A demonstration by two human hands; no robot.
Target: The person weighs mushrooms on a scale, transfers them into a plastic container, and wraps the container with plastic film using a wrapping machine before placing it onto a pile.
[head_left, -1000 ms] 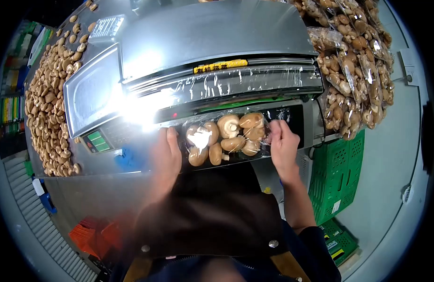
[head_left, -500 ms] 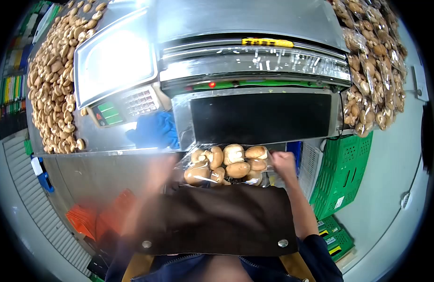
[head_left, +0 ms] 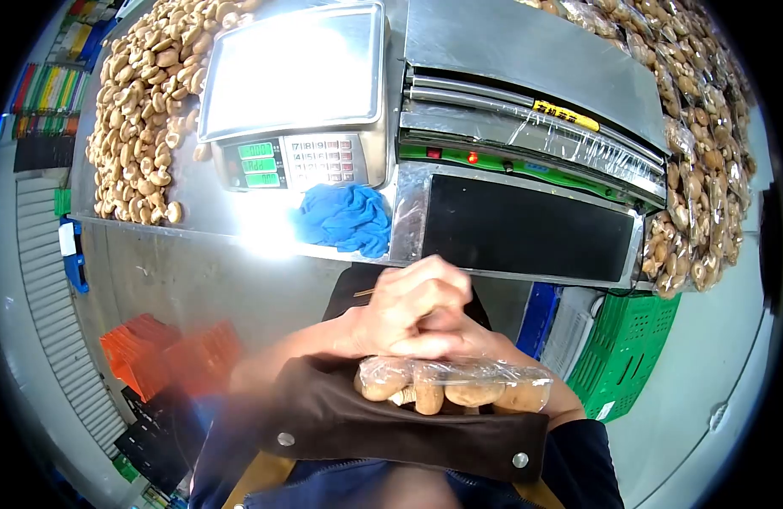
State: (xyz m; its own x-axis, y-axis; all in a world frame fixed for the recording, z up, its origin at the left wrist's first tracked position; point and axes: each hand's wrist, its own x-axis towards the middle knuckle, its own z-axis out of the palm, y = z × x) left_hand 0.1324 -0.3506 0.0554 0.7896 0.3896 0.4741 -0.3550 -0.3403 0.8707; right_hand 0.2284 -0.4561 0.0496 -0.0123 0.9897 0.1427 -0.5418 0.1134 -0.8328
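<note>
A film-wrapped pack of brown mushrooms (head_left: 472, 392) is tipped up against my apron, its clear film shining along the upper edge. Close together on its far side are both of my hands, fingers bent in and overlapping. My left hand (head_left: 408, 301) lies uppermost and is closed. Partly hidden behind it, my right hand (head_left: 459, 335) is closed too, at the same side of the pack. The exact grip on the film is covered by the fingers. Beyond my hands lies the black plate (head_left: 527, 225) of the wrapping machine (head_left: 536, 127).
Loose mushrooms (head_left: 141, 127) are heaped at the table's left, beside a weighing scale (head_left: 294, 81). A blue cloth (head_left: 345, 219) lies near the front edge. Wrapped packs (head_left: 701, 161) are piled on the right, above green crates (head_left: 625, 348). Orange crates (head_left: 141, 348) stand low on the left.
My hands have come from the pack's two sides to meet at its far side. The pack has moved closer to my body and tipped up. My view has swung left.
</note>
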